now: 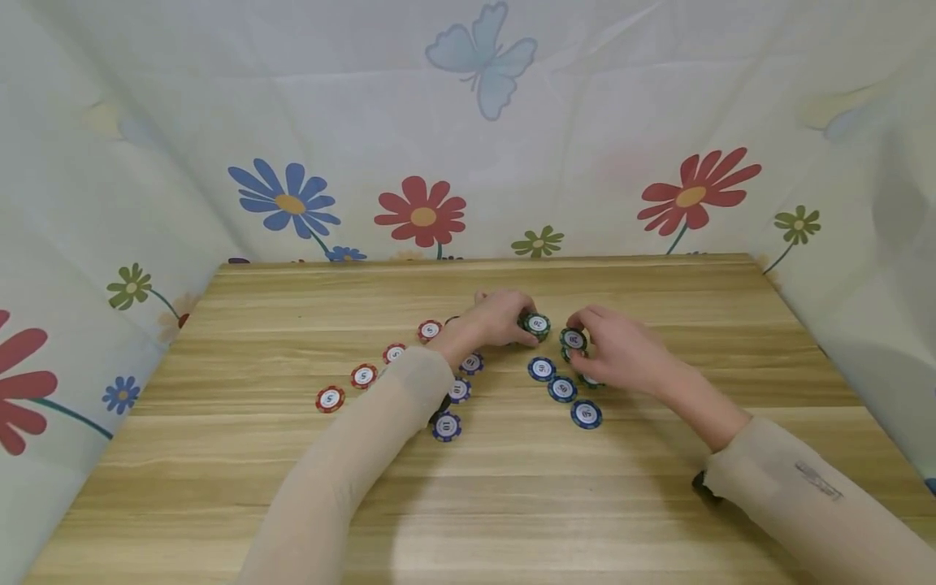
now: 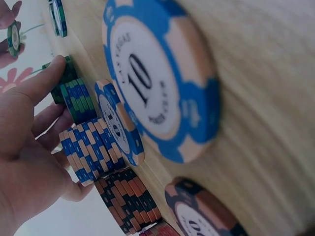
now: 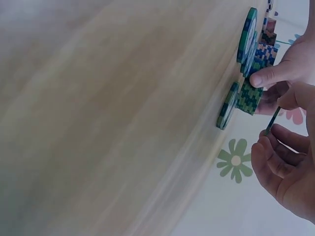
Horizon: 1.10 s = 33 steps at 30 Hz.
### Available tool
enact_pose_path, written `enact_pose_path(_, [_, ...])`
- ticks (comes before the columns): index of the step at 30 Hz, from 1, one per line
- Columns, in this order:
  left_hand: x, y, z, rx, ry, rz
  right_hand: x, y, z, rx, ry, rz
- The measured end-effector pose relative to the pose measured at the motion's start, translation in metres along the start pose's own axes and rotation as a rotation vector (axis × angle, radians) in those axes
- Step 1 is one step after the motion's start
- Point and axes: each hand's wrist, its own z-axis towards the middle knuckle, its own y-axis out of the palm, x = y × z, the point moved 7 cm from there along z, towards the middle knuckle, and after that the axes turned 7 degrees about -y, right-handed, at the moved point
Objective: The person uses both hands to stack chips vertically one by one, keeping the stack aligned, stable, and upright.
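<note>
My left hand (image 1: 503, 317) grips a short stack of green poker chips (image 1: 537, 327), whose top chip reads 20. In the left wrist view, its thumb lies against the green stack (image 2: 78, 101), beside a taller blue and tan stack (image 2: 88, 152). My right hand (image 1: 621, 349) pinches one green chip (image 1: 574, 338) by its edge, just right of that stack. The right wrist view shows this chip (image 3: 272, 120) edge-on between thumb and fingers, above the table. Other green chips (image 1: 594, 380) lie partly hidden under my right hand.
On the wooden table (image 1: 512, 504), blue 50 chips (image 1: 562, 389) run in a slanting row. Blue 10 chips (image 1: 446, 426) and red 5 chips (image 1: 331, 399) form rows to the left, partly behind my left arm. A dark stack (image 2: 129, 201) stands beyond. A flowered curtain (image 1: 585, 162) hangs behind.
</note>
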Motion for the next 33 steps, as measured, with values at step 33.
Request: enact_pose_path(33, [-0.007,0.001,-0.003,0.035,-0.041,-0.094,0.003,0.024,0.046,0.054,-0.032,0.037])
